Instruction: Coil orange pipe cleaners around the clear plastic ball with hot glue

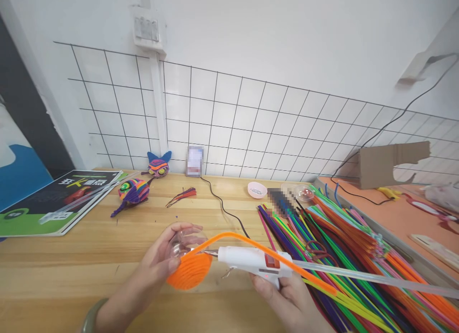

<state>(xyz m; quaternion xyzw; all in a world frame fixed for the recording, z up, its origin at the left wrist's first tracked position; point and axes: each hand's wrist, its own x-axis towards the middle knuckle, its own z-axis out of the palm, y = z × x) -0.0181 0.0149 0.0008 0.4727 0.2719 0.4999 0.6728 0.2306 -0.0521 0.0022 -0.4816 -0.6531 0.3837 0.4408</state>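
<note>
My left hand (159,256) grips a clear ball (176,247) whose lower part is wrapped in coiled orange pipe cleaner (191,273). From the coil a loose length of orange pipe cleaner (229,235) arches over to the right. A white hot glue gun (240,260) is in my right hand (283,294), fingers closed around its handle. Its metal nozzle points left, close to the upper edge of the orange wrapping; whether it touches is unclear. A long translucent glue stick (358,276) sticks out of its back end.
Many coloured pipe cleaners (358,227) cover the right side, with scissors (315,250) on them. A pink bowl (257,190), a phone (194,160), purple-orange scraps (183,194) and two colourful pipe-cleaner figures (134,192) stand farther back. Magazines (60,199) lie left; cardboard (380,165) stands right.
</note>
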